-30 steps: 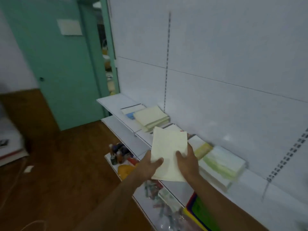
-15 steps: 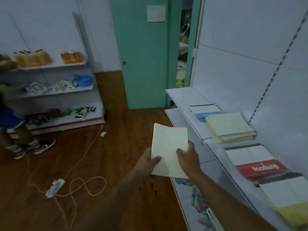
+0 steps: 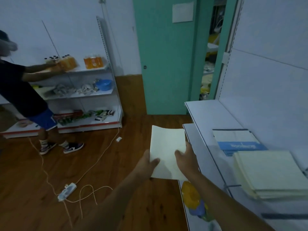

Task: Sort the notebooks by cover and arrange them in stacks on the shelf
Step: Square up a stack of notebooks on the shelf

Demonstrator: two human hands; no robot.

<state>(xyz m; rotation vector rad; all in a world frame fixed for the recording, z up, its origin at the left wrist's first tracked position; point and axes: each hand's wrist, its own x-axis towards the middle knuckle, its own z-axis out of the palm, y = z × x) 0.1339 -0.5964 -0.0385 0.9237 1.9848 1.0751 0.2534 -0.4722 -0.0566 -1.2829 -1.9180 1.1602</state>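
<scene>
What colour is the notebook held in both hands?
Plain pale cream notebook, clearest in the head view.

A plain cream notebook (image 3: 167, 152) was held out flat in front of the shelf's (image 3: 215, 117) front edge, tilted slightly up. On the shelf a stack of cream notebooks (image 3: 270, 174) lay against a blue-and-white notebook (image 3: 236, 139) towards the far end.
</scene>
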